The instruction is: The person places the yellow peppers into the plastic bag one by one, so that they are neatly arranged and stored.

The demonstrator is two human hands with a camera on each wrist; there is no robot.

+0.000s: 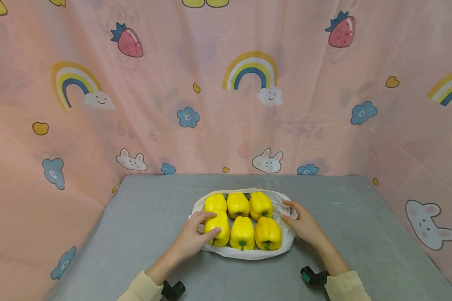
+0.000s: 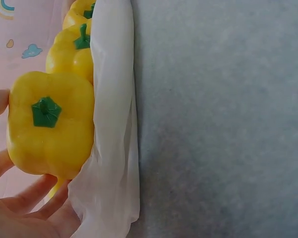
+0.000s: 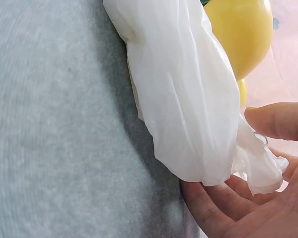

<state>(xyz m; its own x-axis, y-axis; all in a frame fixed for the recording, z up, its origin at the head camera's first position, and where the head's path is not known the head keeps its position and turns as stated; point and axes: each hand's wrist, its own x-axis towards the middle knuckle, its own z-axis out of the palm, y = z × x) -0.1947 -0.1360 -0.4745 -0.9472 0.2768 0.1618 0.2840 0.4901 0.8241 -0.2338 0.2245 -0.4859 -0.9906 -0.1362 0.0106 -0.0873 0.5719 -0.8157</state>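
Observation:
Yellow bell peppers with green stems sit in a white plastic bag, in two rows of three. At the near left corner my left hand holds one yellow bell pepper, thumb on its near side and fingers round its far side. The left wrist view shows this pepper against the bag's folded rim. My right hand is at the bag's right end. In the right wrist view its extended fingers touch the outside of the bag, its thumb stands apart, and a crumpled bag corner lies between.
Under the bag is a grey tabletop, running back to a pink printed curtain that also hangs along both sides. Black wrist devices stick out beside both cream sleeves.

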